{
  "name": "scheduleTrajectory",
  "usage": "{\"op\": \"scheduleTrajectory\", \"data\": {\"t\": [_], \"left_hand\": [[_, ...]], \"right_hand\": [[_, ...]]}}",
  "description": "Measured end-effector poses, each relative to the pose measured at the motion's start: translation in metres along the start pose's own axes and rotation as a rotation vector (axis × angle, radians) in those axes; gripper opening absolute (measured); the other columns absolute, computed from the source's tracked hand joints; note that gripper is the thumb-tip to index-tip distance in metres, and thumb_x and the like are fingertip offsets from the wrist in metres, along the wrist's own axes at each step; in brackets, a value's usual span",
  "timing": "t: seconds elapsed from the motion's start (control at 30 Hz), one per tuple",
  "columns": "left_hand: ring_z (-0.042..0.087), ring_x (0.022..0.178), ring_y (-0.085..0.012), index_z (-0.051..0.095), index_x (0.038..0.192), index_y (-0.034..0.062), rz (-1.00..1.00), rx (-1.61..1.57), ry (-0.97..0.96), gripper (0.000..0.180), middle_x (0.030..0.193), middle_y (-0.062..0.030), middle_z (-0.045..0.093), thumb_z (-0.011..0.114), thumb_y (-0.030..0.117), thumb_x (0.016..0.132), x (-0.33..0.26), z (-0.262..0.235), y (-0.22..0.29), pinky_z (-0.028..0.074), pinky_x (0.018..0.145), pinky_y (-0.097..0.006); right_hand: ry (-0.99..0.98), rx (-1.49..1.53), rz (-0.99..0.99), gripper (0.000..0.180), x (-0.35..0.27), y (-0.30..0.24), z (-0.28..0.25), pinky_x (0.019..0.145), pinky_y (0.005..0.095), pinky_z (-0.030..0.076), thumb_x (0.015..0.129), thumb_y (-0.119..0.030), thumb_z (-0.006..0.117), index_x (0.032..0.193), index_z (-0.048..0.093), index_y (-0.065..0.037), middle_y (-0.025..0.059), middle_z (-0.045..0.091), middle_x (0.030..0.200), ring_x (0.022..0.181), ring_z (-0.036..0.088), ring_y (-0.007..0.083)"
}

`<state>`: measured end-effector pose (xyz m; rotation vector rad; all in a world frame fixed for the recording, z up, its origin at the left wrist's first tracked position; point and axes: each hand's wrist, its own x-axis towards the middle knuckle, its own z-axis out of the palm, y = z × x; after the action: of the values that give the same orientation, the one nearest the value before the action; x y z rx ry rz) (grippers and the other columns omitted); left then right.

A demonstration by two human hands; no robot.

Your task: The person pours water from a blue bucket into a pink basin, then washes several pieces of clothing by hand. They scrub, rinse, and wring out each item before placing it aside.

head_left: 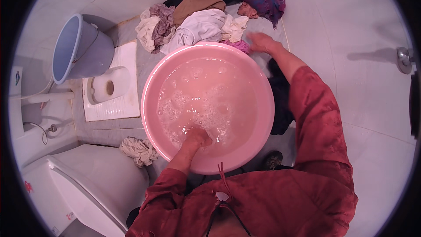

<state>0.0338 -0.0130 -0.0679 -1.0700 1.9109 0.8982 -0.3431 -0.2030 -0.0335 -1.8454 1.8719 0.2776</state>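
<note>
A round pink basin (153, 83) of cloudy, sudsy water (206, 87) stands in front of me. My left hand (198, 138) dips into the water at the near side, and its fingers are hidden below the surface. Past the basin's far right rim, my right hand (262, 42) is stretched out beside a bright pink cloth (239, 45). It is slightly blurred, with its fingers apart and nothing visible in them. Behind the rim lie a white garment (199, 28), a cream cloth (234, 28), a brown garment (199, 4) and a purple patterned cloth (265, 4).
At the left, a blue bucket (83, 48) stands by a white squat toilet (118, 96). A white appliance (96, 175) fills the near left, with a crumpled beige cloth (138, 150) beside it. Dark cloth (280, 101) lies right of the basin. A metal fixture (404, 60) juts from the right wall.
</note>
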Motion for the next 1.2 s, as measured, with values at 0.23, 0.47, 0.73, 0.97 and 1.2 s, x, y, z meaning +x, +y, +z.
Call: {"op": "scheduleTrajectory", "data": {"t": [0.23, 0.47, 0.73, 0.97, 1.2], "left_hand": [[0.063, 0.100, -0.0309, 0.072, 0.091, 0.0087, 0.069, 0.027, -0.037, 0.034, 0.102, -0.0150, 0.068, 0.056, 0.030, 0.071, -0.001, 0.004, -0.001, 0.047, 0.089, -0.042], [0.064, 0.099, -0.0300, 0.070, 0.097, 0.0063, 0.090, -0.150, 0.080, 0.036, 0.102, -0.0151, 0.067, 0.058, 0.028, 0.072, -0.006, 0.011, -0.001, 0.049, 0.088, -0.041], [0.062, 0.103, -0.0302, 0.068, 0.101, 0.0026, 0.053, -0.084, 0.060, 0.043, 0.105, -0.0172, 0.066, 0.065, 0.033, 0.071, -0.013, -0.014, 0.001, 0.048, 0.086, -0.041], [0.061, 0.102, -0.0285, 0.058, 0.117, 0.0010, 0.230, -1.737, 0.212, 0.049, 0.108, -0.0159, 0.064, 0.057, 0.040, 0.088, -0.011, -0.025, -0.033, 0.046, 0.092, -0.041], [0.066, 0.088, -0.0281, 0.055, 0.118, 0.0041, 0.787, -2.299, -0.002, 0.034, 0.101, -0.0162, 0.065, 0.057, 0.024, 0.091, -0.037, -0.014, -0.035, 0.056, 0.079, -0.041]], "right_hand": [[0.102, 0.192, -0.081, 0.041, 0.033, -0.027, 0.044, 0.096, 0.0417, 0.042, 0.081, -0.031, 0.059, 0.120, 0.053, -0.018, 0.0166, 0.048, 0.129, 0.119, 0.049, 0.0352], [0.289, 0.294, 0.118, 0.029, -0.034, 0.010, 0.059, 0.074, 0.0377, 0.049, 0.080, -0.024, 0.061, 0.097, 0.058, 0.000, 0.0167, 0.065, 0.090, 0.086, 0.064, 0.0258], [-0.051, 1.714, -0.080, 0.041, -0.162, -0.059, -0.054, 0.074, 0.0305, 0.054, 0.076, -0.019, 0.061, 0.112, 0.056, 0.000, 0.0082, 0.064, 0.097, 0.081, 0.065, 0.0164], [-0.418, 1.474, -0.417, 0.069, -0.201, -0.177, 0.039, 0.082, 0.0277, 0.049, 0.074, -0.017, 0.064, 0.135, 0.037, 0.001, 0.0083, 0.058, 0.109, 0.093, 0.058, 0.0133], [-0.876, 1.616, -0.375, 0.064, -0.223, -0.233, 0.051, 0.088, 0.0282, 0.047, 0.078, -0.021, 0.064, 0.132, 0.040, 0.002, 0.0086, 0.059, 0.110, 0.096, 0.059, 0.0131]]}}
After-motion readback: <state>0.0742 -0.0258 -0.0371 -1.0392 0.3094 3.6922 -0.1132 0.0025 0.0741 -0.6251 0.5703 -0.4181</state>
